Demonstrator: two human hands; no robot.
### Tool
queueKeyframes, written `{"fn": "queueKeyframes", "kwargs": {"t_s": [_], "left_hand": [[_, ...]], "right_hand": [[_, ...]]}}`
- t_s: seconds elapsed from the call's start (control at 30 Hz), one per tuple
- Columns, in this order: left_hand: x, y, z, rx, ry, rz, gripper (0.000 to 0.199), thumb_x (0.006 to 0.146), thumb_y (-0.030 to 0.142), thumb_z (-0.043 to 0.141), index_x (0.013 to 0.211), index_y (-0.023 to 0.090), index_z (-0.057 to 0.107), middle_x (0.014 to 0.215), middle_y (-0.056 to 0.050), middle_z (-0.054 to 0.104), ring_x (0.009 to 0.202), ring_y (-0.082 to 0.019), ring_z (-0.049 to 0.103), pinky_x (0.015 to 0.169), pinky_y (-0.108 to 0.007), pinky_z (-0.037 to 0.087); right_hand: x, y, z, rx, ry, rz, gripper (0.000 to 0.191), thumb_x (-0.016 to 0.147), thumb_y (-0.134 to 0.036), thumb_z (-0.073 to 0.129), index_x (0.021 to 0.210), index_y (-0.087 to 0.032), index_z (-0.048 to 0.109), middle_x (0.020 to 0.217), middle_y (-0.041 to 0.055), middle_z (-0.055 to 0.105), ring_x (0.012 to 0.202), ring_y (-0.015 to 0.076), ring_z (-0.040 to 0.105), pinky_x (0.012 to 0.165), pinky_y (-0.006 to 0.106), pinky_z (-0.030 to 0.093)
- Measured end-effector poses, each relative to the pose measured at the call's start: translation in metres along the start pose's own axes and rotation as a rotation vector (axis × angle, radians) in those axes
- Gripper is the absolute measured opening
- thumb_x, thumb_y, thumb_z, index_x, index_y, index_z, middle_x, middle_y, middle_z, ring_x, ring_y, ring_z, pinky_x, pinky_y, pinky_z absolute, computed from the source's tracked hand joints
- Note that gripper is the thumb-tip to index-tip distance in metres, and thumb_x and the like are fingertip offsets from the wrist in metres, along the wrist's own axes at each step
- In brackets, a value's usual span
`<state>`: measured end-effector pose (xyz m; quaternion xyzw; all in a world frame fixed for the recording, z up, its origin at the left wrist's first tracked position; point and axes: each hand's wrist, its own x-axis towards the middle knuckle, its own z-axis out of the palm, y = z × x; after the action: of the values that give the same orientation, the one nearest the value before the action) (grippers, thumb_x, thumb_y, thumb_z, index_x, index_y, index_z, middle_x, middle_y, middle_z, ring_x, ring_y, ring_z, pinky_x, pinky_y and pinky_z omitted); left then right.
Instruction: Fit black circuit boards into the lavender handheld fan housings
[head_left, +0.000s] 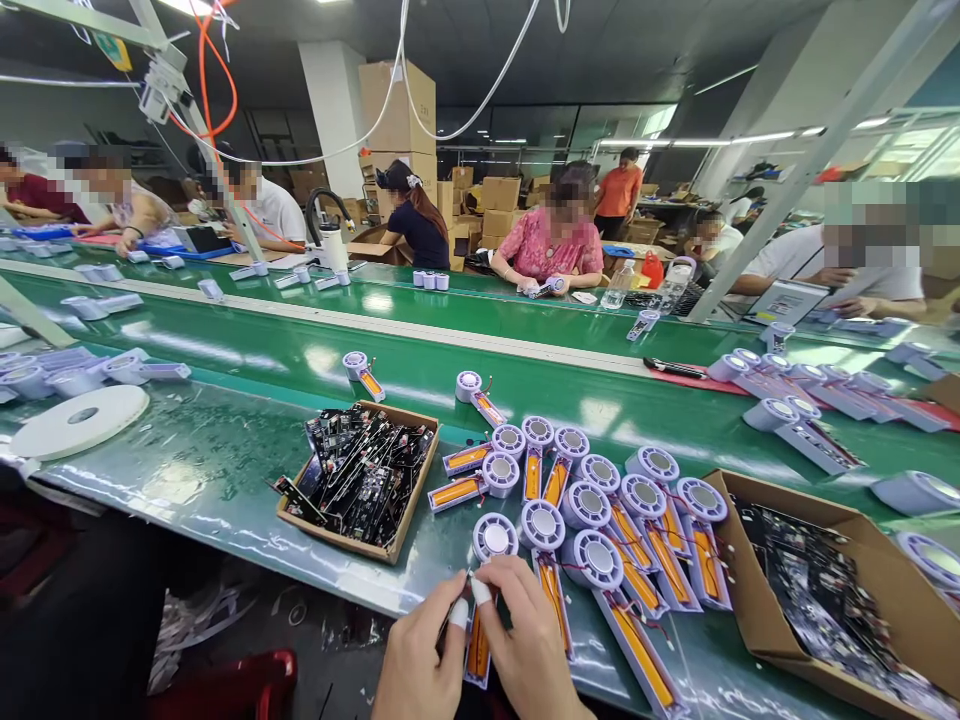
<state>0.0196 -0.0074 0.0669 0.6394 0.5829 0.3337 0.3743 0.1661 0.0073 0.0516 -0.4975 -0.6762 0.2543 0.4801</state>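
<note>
My left hand (425, 640) and my right hand (517, 625) meet at the table's front edge, over a lavender fan-shaped unit (495, 538) with an orange strip in its handle. White covers sit on fingertips of both. The fingers of each are pinched together around something too small to make out, near the joint between the unit's round head and handle. Several similar units (589, 505) with orange strips and thin red wires lie just beyond and to the right.
A cardboard tray (433, 440) of black circuit boards stands left of the units; a larger box (911, 580) of boards is at right. A tape roll (82, 420) lies at left. Beyond the green conveyor (405, 365), several people sit working. White cables hang overhead.
</note>
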Motion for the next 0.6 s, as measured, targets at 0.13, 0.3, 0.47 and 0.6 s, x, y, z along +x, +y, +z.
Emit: {"fn": "queueKeyframes", "kwargs": {"t_s": [0.13, 0.3, 0.47, 0.6], "left_hand": [[0.002, 0.003, 0.000, -0.107, 0.000, -0.032, 0.034, 0.093, 0.037, 0.047, 0.115, 0.021, 0.067, 0.108, -0.010, 0.074, 0.075, -0.020, 0.072, 0.074, -0.027, 0.059], [0.007, 0.008, -0.011, -0.148, -0.038, -0.024, 0.034, 0.090, 0.041, 0.055, 0.115, 0.024, 0.070, 0.109, -0.010, 0.074, 0.078, -0.020, 0.070, 0.068, -0.026, 0.059], [0.012, 0.004, -0.019, -0.237, -0.162, -0.054, 0.035, 0.093, 0.040, 0.050, 0.118, 0.023, 0.069, 0.104, -0.009, 0.073, 0.072, -0.016, 0.066, 0.067, -0.025, 0.057], [0.013, -0.007, -0.016, -0.231, -0.129, -0.050, 0.034, 0.093, 0.040, 0.051, 0.115, 0.023, 0.070, 0.109, -0.009, 0.071, 0.072, -0.016, 0.065, 0.069, -0.026, 0.057]], "right_hand": [[0.004, -0.004, -0.004, 0.052, -0.042, 0.073, 0.014, 0.097, -0.022, 0.046, 0.091, -0.022, 0.059, 0.090, 0.0046, 0.061, 0.081, 0.0176, 0.060, 0.073, 0.028, 0.050], [0.011, -0.004, -0.012, 0.093, -0.124, 0.119, 0.014, 0.097, -0.023, 0.047, 0.090, -0.022, 0.060, 0.084, 0.0019, 0.060, 0.074, 0.0163, 0.057, 0.067, 0.026, 0.046], [0.025, -0.011, -0.031, 0.127, -0.300, 0.134, 0.021, 0.095, -0.019, 0.051, 0.108, -0.027, 0.066, 0.088, 0.0005, 0.062, 0.078, 0.0164, 0.059, 0.071, 0.026, 0.045], [0.033, -0.018, -0.037, 0.143, -0.342, 0.152, 0.022, 0.095, -0.020, 0.052, 0.096, -0.027, 0.073, 0.084, 0.0011, 0.061, 0.078, 0.0174, 0.060, 0.068, 0.027, 0.044]]}}
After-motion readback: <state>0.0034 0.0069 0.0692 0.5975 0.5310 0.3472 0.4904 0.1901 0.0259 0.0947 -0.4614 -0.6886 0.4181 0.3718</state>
